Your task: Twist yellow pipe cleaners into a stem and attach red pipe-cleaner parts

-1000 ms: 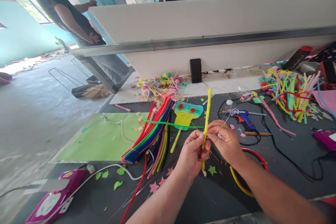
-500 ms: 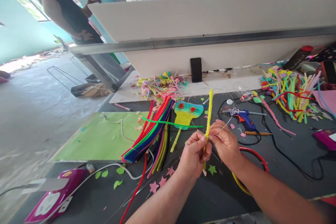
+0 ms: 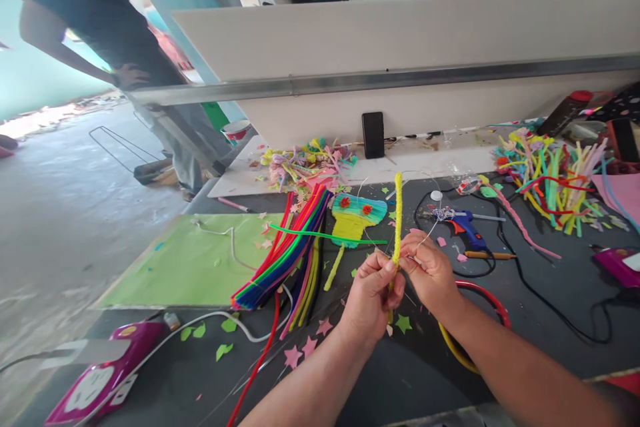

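Observation:
In front of me a fuzzy yellow pipe cleaner stem [image 3: 399,213] stands upright. My left hand [image 3: 373,293] is closed around its lower part, and a short end pokes out below the fingers. Beside it my right hand [image 3: 427,270] pinches a thin wire [image 3: 431,230], which curves in a loose loop behind the stem. The fingertips of both hands nearly meet at the stem. Just beyond lies a flat blue and yellow pipe-cleaner piece [image 3: 350,223] with two red-orange tufts. A single green pipe cleaner [image 3: 300,234] crosses its lower edge.
Left of my hands lie a bundle of coloured pipe cleaners [image 3: 285,260] and a green sheet [image 3: 165,267]. A blue glue gun [image 3: 467,228] with a black cord is at right. A phone [image 3: 373,135] leans on the white board [image 3: 320,40]. Another person [image 3: 115,40] stands at left.
My hands and the yellow stem have barely moved. The wire loop has shifted slightly. At left, the standing person has moved and their hand has left the board's edge.

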`<control>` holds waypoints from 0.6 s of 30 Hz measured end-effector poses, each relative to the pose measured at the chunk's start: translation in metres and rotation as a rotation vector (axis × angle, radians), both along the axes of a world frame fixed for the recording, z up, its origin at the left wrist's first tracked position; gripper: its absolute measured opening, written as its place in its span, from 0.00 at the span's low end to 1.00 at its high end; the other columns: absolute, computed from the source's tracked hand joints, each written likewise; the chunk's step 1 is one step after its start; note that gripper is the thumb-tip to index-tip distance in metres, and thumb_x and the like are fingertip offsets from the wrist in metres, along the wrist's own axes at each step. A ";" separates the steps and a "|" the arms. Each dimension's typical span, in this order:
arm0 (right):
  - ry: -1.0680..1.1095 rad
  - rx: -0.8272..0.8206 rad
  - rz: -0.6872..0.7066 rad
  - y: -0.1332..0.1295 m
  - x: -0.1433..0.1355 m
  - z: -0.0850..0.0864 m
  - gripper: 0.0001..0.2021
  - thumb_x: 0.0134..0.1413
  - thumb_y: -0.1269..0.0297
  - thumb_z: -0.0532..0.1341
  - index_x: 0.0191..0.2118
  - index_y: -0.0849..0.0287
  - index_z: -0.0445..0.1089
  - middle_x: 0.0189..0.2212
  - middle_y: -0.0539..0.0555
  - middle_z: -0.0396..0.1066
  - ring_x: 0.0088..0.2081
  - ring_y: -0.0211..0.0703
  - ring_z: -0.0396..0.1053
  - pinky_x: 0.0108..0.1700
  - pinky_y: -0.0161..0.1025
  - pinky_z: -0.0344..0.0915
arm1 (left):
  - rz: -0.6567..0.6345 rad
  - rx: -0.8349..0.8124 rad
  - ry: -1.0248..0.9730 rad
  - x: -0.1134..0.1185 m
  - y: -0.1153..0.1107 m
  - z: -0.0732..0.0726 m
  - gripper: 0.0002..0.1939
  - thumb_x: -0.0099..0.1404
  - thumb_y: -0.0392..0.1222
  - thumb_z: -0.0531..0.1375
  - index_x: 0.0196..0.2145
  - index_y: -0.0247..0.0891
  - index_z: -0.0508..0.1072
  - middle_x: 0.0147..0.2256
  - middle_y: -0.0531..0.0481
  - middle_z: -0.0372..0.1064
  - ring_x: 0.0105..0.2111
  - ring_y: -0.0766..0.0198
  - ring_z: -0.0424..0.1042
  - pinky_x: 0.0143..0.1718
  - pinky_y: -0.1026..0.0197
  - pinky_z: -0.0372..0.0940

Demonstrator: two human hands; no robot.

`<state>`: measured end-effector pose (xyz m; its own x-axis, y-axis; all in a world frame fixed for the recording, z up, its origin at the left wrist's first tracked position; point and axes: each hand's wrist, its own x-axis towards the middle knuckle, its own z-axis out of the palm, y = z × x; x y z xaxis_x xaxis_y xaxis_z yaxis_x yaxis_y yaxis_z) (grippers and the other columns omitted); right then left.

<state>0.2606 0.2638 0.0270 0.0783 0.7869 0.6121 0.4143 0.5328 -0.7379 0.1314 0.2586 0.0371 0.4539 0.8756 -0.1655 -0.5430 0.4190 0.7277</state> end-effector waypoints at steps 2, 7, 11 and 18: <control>0.044 -0.024 0.022 0.000 0.000 0.000 0.05 0.53 0.70 0.60 0.29 0.53 0.70 0.30 0.52 0.71 0.37 0.45 0.68 0.48 0.49 0.63 | 0.013 0.004 -0.001 0.000 -0.001 0.000 0.17 0.57 0.47 0.62 0.25 0.39 0.55 0.15 0.56 0.59 0.13 0.75 0.49 0.16 0.68 0.38; 0.306 -0.246 0.142 0.001 -0.004 0.000 0.02 0.53 0.64 0.62 0.31 0.55 0.72 0.35 0.52 0.72 0.39 0.43 0.69 0.45 0.43 0.66 | 0.096 0.023 -0.036 0.002 -0.002 0.003 0.15 0.60 0.46 0.60 0.27 0.39 0.56 0.18 0.57 0.61 0.14 0.74 0.52 0.17 0.68 0.41; 0.436 -0.398 0.185 0.001 -0.007 -0.001 0.05 0.52 0.62 0.63 0.33 0.55 0.75 0.39 0.53 0.73 0.42 0.44 0.70 0.48 0.43 0.65 | 0.130 0.024 -0.039 0.004 -0.002 0.003 0.15 0.62 0.48 0.59 0.29 0.38 0.57 0.20 0.57 0.61 0.15 0.75 0.53 0.18 0.68 0.42; 0.662 -0.510 0.201 -0.004 -0.013 0.002 0.06 0.45 0.61 0.67 0.29 0.57 0.74 0.39 0.53 0.73 0.28 0.38 0.69 0.31 0.38 0.69 | 0.133 -0.006 0.010 0.008 -0.003 -0.001 0.19 0.57 0.52 0.63 0.27 0.38 0.57 0.20 0.57 0.62 0.15 0.75 0.55 0.18 0.69 0.42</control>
<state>0.2474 0.2599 0.0286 0.1240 0.9906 0.0572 -0.2526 0.0873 -0.9636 0.1394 0.2555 0.0358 0.3319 0.9269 -0.1750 -0.5872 0.3482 0.7307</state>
